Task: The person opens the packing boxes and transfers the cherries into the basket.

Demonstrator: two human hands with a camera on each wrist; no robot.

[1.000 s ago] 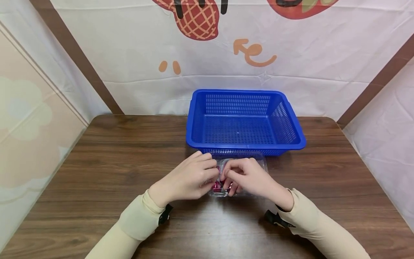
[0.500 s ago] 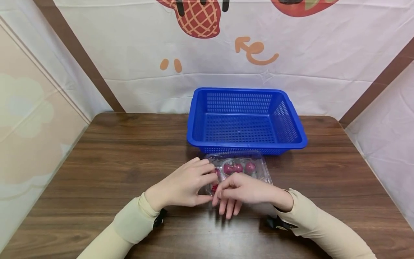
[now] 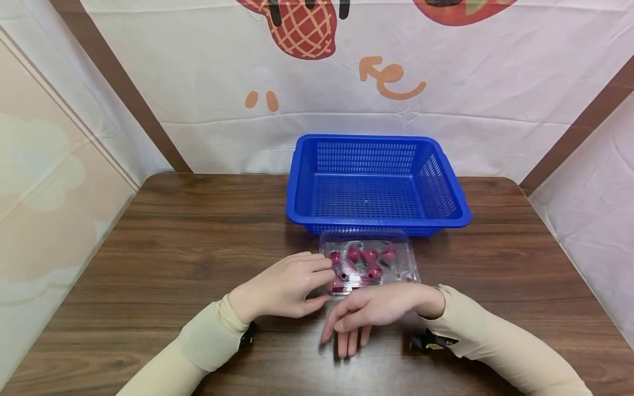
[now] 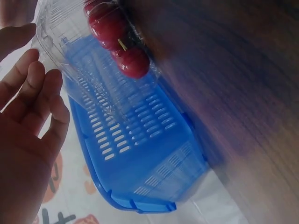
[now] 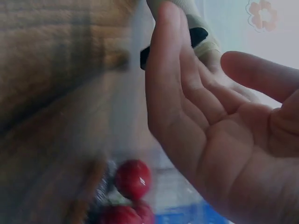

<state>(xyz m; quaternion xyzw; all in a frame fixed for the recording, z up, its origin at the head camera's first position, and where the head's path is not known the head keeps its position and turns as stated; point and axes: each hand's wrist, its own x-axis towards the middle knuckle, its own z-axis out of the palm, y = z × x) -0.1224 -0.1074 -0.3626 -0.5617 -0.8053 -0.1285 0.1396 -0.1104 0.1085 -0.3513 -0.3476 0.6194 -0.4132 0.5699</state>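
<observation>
A clear plastic box [image 3: 409,257] holding several round red cherries [image 3: 370,256] lies on the table against the basket's near side. In the left wrist view the cherries [image 4: 133,61] look glossy, and one shows a short pale stem. My left hand [image 3: 292,285] is at the box's left edge with fingers loosely bent; whether the fingertips touch the plastic is unclear. Just in front of the box, my right hand [image 3: 381,306] hangs palm-in with relaxed fingers and nothing in them. The right wrist view shows that hand [image 5: 224,149] beside red cherries [image 5: 133,179].
Behind the box stands a blue plastic basket [image 3: 378,223] with slotted walls; nothing shows inside it. The wooden table [image 3: 213,220] ends at a white printed cloth [image 3: 208,132] at the back.
My right hand has drawn back from over the box toward the table's near side, its fingers loosening. More of the cherries now shows. My left hand has stayed at the box's left edge.
</observation>
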